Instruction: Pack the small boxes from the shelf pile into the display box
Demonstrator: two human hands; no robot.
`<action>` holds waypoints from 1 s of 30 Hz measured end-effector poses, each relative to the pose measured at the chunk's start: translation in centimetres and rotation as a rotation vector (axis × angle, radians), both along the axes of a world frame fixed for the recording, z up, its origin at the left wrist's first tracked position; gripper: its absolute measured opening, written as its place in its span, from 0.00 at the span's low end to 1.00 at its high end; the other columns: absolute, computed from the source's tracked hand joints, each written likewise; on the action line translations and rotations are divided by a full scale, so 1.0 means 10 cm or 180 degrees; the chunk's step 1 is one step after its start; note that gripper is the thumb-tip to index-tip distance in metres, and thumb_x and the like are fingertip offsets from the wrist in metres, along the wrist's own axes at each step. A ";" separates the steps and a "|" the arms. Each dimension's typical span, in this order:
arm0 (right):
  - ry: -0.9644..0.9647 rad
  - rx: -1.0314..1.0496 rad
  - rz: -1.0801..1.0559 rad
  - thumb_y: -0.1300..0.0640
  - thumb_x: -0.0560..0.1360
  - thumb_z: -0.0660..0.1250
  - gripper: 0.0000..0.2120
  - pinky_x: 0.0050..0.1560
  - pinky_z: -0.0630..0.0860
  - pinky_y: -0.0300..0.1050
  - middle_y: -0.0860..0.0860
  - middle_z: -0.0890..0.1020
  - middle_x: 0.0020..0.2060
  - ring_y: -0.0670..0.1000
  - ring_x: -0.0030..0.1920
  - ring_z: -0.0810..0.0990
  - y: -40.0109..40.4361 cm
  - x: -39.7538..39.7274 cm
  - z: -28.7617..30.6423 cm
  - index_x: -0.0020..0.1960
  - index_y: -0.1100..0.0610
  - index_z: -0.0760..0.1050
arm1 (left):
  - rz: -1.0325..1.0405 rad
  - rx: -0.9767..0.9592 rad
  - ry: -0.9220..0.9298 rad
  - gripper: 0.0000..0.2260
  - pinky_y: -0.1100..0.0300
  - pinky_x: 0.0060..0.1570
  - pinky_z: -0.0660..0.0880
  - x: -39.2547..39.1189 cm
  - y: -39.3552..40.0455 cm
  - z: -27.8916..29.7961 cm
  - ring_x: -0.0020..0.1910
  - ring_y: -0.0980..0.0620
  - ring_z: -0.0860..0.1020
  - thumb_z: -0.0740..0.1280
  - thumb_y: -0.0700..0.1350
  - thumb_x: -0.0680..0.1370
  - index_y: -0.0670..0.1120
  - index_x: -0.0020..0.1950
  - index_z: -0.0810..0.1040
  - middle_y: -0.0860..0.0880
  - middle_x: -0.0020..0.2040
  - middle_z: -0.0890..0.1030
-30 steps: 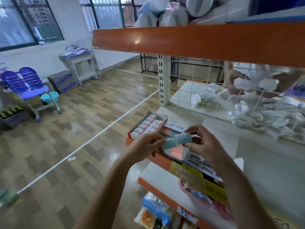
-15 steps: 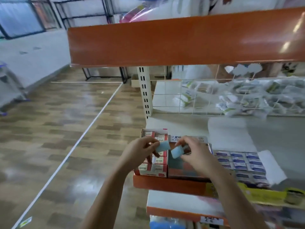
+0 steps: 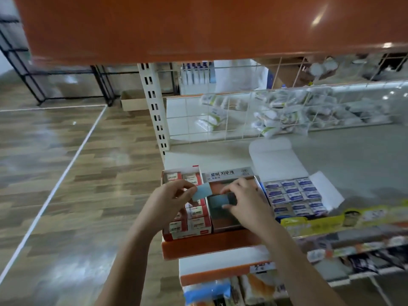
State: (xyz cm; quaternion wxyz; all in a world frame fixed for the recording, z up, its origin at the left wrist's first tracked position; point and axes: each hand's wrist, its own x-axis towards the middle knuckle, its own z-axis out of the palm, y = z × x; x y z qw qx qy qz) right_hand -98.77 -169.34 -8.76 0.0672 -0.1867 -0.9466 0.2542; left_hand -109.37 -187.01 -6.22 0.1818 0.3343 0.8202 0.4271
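Two hands each pinch one small blue box, left hand (image 3: 170, 200) beside, right hand (image 3: 245, 200) inside the display box (image 3: 229, 224).

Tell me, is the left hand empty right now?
No, the left hand pinches a small light-blue box above the red-and-white boxes.

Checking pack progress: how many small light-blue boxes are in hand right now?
2. One pinched by the left hand, blue box above the display box; one under the right hand, box lowered inside. Others may be hidden.

Retail shop: orange-edged metal shelving (image 3: 209, 244) with a slotted upright (image 3: 154, 107), wire-grid back panel (image 3: 231, 115), and cartons of boxed erasers (image 3: 293, 195) on display.
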 end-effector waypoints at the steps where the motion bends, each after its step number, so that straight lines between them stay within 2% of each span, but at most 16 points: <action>1: 0.0013 -0.0009 0.0021 0.53 0.72 0.70 0.17 0.42 0.57 0.26 0.43 0.71 0.56 0.41 0.52 0.68 -0.02 0.00 -0.02 0.60 0.47 0.73 | -0.0025 0.0007 0.0035 0.03 0.65 0.34 0.77 0.00 0.01 0.00 0.31 0.60 0.80 0.63 0.51 0.77 0.59 0.48 0.74 0.56 0.38 0.82; 4: 0.0088 -0.0110 0.0022 0.55 0.72 0.71 0.17 0.50 0.61 0.30 0.44 0.73 0.57 0.42 0.54 0.70 -0.04 -0.04 -0.04 0.60 0.48 0.73 | -0.0080 -0.0061 0.0150 0.03 0.63 0.36 0.79 -0.01 0.04 -0.01 0.31 0.60 0.80 0.63 0.51 0.77 0.61 0.47 0.73 0.56 0.39 0.82; 8: 0.0086 -0.0015 0.0011 0.54 0.72 0.70 0.14 0.42 0.58 0.26 0.43 0.73 0.56 0.40 0.51 0.66 -0.03 -0.05 -0.06 0.56 0.48 0.73 | -0.0156 -0.0210 0.0369 0.04 0.72 0.32 0.74 -0.03 0.05 -0.03 0.33 0.65 0.78 0.64 0.51 0.77 0.56 0.49 0.77 0.57 0.36 0.79; 11: 0.0117 0.0140 -0.0011 0.54 0.72 0.70 0.13 0.48 0.60 0.30 0.44 0.73 0.55 0.41 0.53 0.69 -0.05 -0.03 -0.08 0.56 0.48 0.75 | -0.0209 -0.0184 0.0483 0.06 0.75 0.31 0.70 -0.04 0.05 -0.03 0.36 0.70 0.76 0.64 0.51 0.77 0.54 0.51 0.78 0.60 0.37 0.78; 13: 0.0147 0.0202 -0.0030 0.54 0.73 0.69 0.13 0.48 0.60 0.30 0.44 0.74 0.55 0.41 0.54 0.69 -0.06 -0.03 -0.08 0.56 0.49 0.75 | -0.0258 -0.0167 0.0515 0.06 0.76 0.33 0.69 -0.05 0.07 -0.02 0.39 0.71 0.75 0.64 0.51 0.77 0.54 0.52 0.78 0.61 0.40 0.78; 19: 0.0187 0.0240 0.0032 0.53 0.76 0.66 0.13 0.51 0.62 0.30 0.44 0.74 0.55 0.43 0.56 0.71 -0.09 -0.01 -0.06 0.60 0.51 0.75 | -0.0483 -0.0170 0.0617 0.07 0.76 0.32 0.68 -0.09 0.15 0.02 0.35 0.71 0.74 0.63 0.50 0.78 0.53 0.52 0.79 0.61 0.38 0.77; 23: 0.0197 0.0104 0.0091 0.51 0.76 0.65 0.14 0.52 0.63 0.30 0.44 0.74 0.56 0.40 0.53 0.69 -0.06 0.03 -0.05 0.61 0.50 0.75 | -0.0555 -0.0057 0.0614 0.04 0.74 0.31 0.68 -0.12 0.19 0.05 0.32 0.68 0.74 0.64 0.49 0.78 0.57 0.48 0.78 0.59 0.35 0.78; 30: 0.0296 0.0259 -0.0065 0.49 0.76 0.65 0.15 0.54 0.70 0.38 0.45 0.75 0.56 0.45 0.56 0.73 -0.10 0.02 -0.08 0.62 0.48 0.72 | -0.0545 -0.0081 0.0520 0.04 0.73 0.32 0.70 -0.09 0.16 0.00 0.33 0.68 0.75 0.65 0.49 0.77 0.58 0.49 0.77 0.59 0.35 0.78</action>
